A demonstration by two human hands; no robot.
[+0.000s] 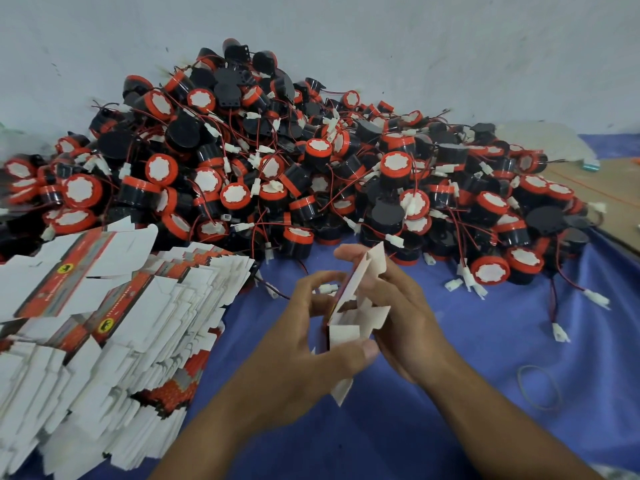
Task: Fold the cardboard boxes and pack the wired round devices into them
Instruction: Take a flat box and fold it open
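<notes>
From the head camera, we see our left hand [298,344] and right hand [398,317] with fingers clamped on one half-folded cardboard box [353,306] above the blue tabletop [485,375]. Its printed side is mostly hidden. Behind lies a heap of wired round devices [277,168]. Flat boxes [104,323] stack at left, cut off and blurred.
</notes>
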